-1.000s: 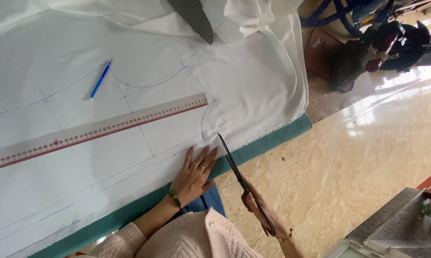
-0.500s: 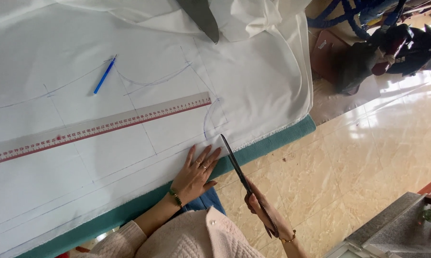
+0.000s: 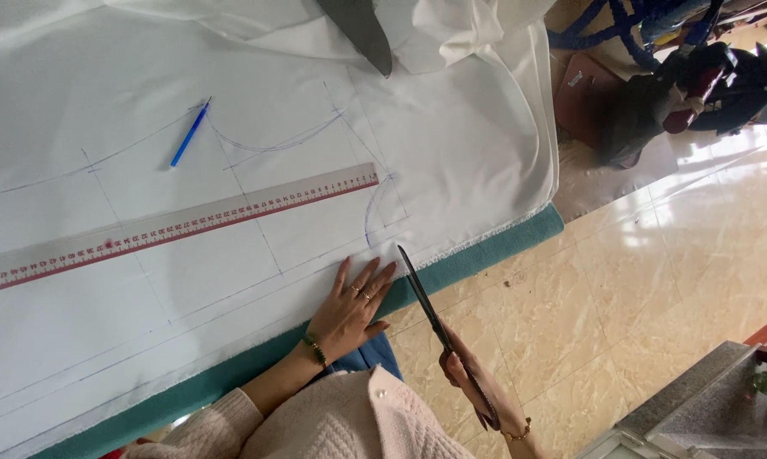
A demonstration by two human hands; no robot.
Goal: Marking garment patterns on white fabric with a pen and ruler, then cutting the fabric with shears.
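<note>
White fabric (image 3: 230, 204) marked with blue pattern lines covers a table with a teal top (image 3: 502, 242). My left hand (image 3: 349, 310) lies flat, fingers spread, on the fabric's near edge. My right hand (image 3: 477, 387) grips long dark scissors (image 3: 426, 306) by the handles; their closed tip points at the fabric's edge just right of my left hand. A long pale ruler with a red edge (image 3: 171, 225) lies across the fabric above my left hand. A blue pen (image 3: 190, 133) rests farther up.
A grey wedge-shaped object (image 3: 358, 30) lies on bunched fabric at the top. Beyond the table's right end are a beige tiled floor (image 3: 656, 280), a parked scooter (image 3: 698, 93) and a grey counter (image 3: 715, 408) at lower right.
The scissors and my right hand have shifted slightly toward the fabric's edge. My left hand stays flat on the fabric. The view has drifted a little.
</note>
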